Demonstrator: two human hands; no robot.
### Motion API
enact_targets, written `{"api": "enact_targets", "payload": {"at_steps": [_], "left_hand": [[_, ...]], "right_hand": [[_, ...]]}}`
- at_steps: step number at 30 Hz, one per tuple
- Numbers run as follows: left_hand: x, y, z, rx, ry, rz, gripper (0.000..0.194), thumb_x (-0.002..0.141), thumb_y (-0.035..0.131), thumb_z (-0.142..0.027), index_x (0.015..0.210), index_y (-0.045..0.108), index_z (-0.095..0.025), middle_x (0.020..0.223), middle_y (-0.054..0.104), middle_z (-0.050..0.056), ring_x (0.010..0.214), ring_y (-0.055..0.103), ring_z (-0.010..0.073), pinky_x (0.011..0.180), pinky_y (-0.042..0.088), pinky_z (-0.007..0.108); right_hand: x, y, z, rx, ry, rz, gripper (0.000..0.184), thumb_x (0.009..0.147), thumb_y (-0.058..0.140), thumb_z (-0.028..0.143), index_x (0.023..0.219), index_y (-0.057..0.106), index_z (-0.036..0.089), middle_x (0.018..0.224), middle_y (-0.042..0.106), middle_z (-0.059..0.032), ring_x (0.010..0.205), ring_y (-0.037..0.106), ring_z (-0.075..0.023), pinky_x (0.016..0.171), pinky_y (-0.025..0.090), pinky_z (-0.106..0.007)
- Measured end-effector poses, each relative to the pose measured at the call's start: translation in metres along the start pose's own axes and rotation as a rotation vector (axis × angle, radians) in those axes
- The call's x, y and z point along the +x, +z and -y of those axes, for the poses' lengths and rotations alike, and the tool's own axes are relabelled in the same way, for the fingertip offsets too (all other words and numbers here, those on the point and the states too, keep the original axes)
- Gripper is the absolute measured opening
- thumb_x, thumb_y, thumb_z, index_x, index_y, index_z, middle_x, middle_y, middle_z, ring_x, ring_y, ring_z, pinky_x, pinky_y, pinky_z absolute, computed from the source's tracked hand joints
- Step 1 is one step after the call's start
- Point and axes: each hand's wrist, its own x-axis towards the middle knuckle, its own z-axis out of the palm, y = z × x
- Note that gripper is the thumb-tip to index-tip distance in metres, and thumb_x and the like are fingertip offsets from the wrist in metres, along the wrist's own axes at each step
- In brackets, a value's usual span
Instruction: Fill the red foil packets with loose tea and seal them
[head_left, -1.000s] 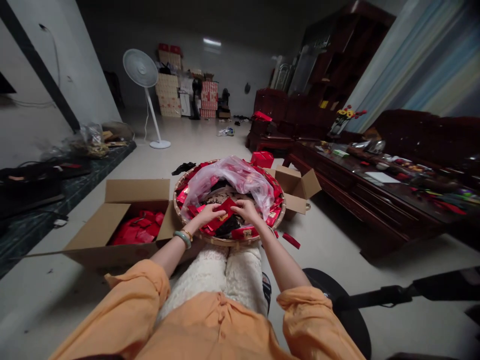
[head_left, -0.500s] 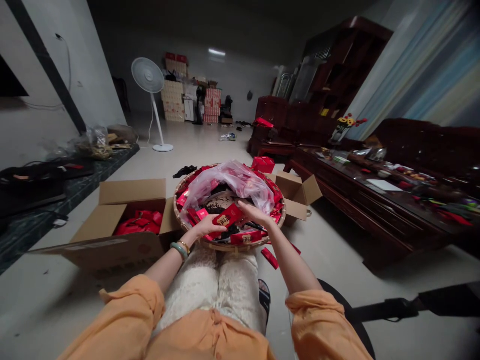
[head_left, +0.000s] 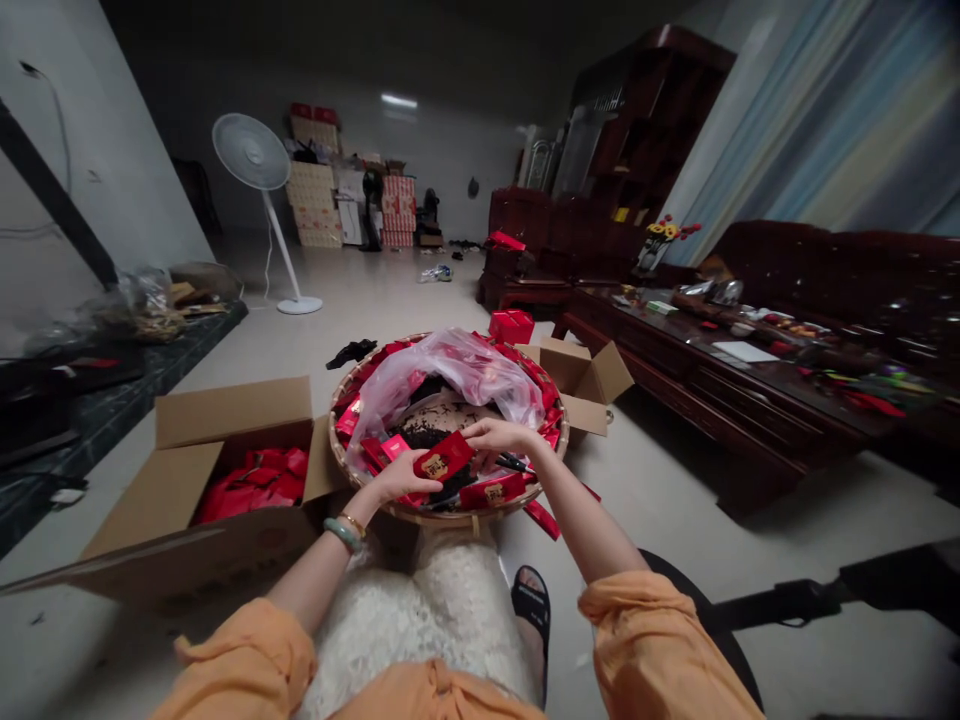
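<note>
My left hand grips the left end of a flat red packet with a gold emblem, its thumb along the near edge. At the packet's upper right end, the fingers of my right hand are closed together on its edge. Both hands are over a round woven basket at my knees. Inside it, an open translucent pink plastic bag surrounds a heap of dark loose bits and a patterned tan surface. More red packets line the rim. A slim dark tool lies below my right hand.
On the left stands an open carton holding red packages. Another open carton and a red box are beyond the basket. A long dark wooden table runs along the right. A white fan stands farther back.
The view has shifted, so the room and basket sit differently in the picture. Both hands stay at the red packet, which remains over the basket.
</note>
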Motion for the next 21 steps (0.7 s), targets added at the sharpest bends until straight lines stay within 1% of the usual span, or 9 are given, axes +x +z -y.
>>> {"api": "enact_targets", "payload": {"at_steps": [2,4,8,11,14,17,19,21], "left_hand": [[0.003,-0.001,0.003,-0.003,0.002,0.026,0.053,0.055,0.076,-0.031,0.101,0.060,-0.011,0.092,0.068,0.005,0.083,0.062,0.0199,0.077,0.049,0.032],[0.006,-0.002,0.007,-0.005,0.008,0.042,0.053,0.056,0.076,-0.031,0.102,0.060,-0.011,0.093,0.068,0.006,0.083,0.062,0.0203,0.077,0.049,0.032],[0.010,-0.004,0.016,0.009,0.022,0.012,0.054,0.055,0.076,-0.031,0.103,0.060,-0.011,0.096,0.068,0.006,0.086,0.061,0.0209,0.078,0.048,0.032],[0.013,-0.009,0.020,0.055,0.018,-0.001,0.050,0.055,0.076,-0.031,0.100,0.062,-0.012,0.094,0.068,0.005,0.086,0.061,0.0213,0.079,0.047,0.032],[0.019,-0.013,0.022,0.096,0.023,-0.016,0.050,0.055,0.076,-0.029,0.100,0.062,-0.012,0.094,0.068,0.005,0.086,0.061,0.0216,0.077,0.047,0.031],[0.028,-0.013,0.023,0.125,0.059,-0.077,0.052,0.054,0.076,-0.028,0.102,0.061,-0.013,0.095,0.067,0.004,0.084,0.061,0.0209,0.076,0.047,0.029],[0.034,-0.011,0.026,0.140,0.062,-0.105,0.046,0.056,0.074,-0.028,0.098,0.062,-0.013,0.090,0.067,0.003,0.081,0.061,0.0200,0.073,0.047,0.028],[0.037,-0.009,0.031,0.132,0.047,-0.114,0.040,0.058,0.073,-0.028,0.094,0.063,-0.013,0.086,0.068,0.003,0.078,0.061,0.0192,0.072,0.047,0.028]], "right_hand": [[0.012,-0.001,-0.004,-0.094,0.054,0.011,0.026,0.067,0.064,0.023,0.092,0.068,0.020,0.072,0.069,0.0006,0.049,0.062,-0.0088,0.047,0.047,-0.016],[0.025,-0.001,-0.009,-0.173,0.058,-0.020,0.022,0.063,0.064,0.020,0.084,0.069,0.017,0.061,0.066,0.0027,0.046,0.059,-0.0086,0.045,0.045,-0.015],[0.047,-0.004,-0.017,-0.355,-0.045,-0.161,0.011,0.058,0.061,0.016,0.067,0.067,0.012,0.048,0.059,0.0043,0.041,0.053,-0.0083,0.041,0.040,-0.015],[0.062,-0.009,-0.022,-0.473,-0.146,-0.191,0.009,0.058,0.058,0.014,0.061,0.066,0.011,0.044,0.053,0.0058,0.041,0.047,-0.0070,0.041,0.036,-0.015],[0.076,-0.014,-0.028,-0.495,-0.216,-0.177,0.011,0.060,0.057,0.015,0.060,0.067,0.012,0.044,0.052,0.0062,0.044,0.047,-0.0079,0.044,0.037,-0.016],[0.085,-0.019,-0.032,-0.453,-0.264,-0.180,0.014,0.062,0.060,0.021,0.064,0.070,0.013,0.051,0.058,0.0050,0.053,0.054,-0.0121,0.054,0.043,-0.019],[0.085,-0.024,-0.032,-0.416,-0.284,-0.175,0.017,0.063,0.061,0.024,0.070,0.073,0.014,0.058,0.063,0.0039,0.061,0.058,-0.0149,0.061,0.045,-0.022],[0.079,-0.032,-0.031,-0.376,-0.288,-0.188,0.021,0.065,0.062,0.027,0.078,0.074,0.014,0.065,0.067,0.0021,0.065,0.059,-0.0157,0.064,0.046,-0.023]]}}
